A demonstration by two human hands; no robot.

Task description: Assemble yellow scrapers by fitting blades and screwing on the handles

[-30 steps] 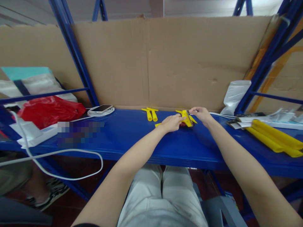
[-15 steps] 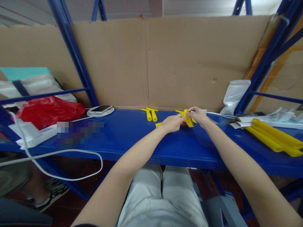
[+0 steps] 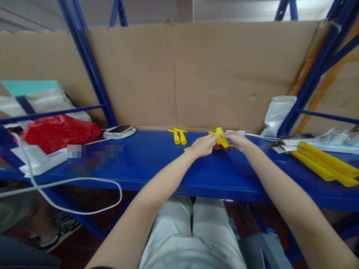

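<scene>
Over the blue shelf top, my left hand (image 3: 203,145) has its fingers closed on the left edge of a small bright yellow piece (image 3: 223,142) with a flat upper end. My right hand (image 3: 238,140) curls at the right side of the same piece, its fingertips against it and partly hidden. Just below the piece lies a dark red and black object (image 3: 220,148), too small to name. Other yellow bits show behind and beside my hands. Left of them, two yellow T-shaped tubes (image 3: 180,137) lie side by side.
At right are long yellow rolls (image 3: 325,162), a power strip and a clear plastic bag (image 3: 277,116). At left, a phone (image 3: 121,129) rests on a coiled white cable, near a red bag (image 3: 60,130). A cardboard sheet (image 3: 134,74) backs the shelf; another person's leg shows lower left.
The yellow piece has tilted between my hands, and its top leans further left. My right fingers have lowered and flattened against it. More of the dark red object now shows.
</scene>
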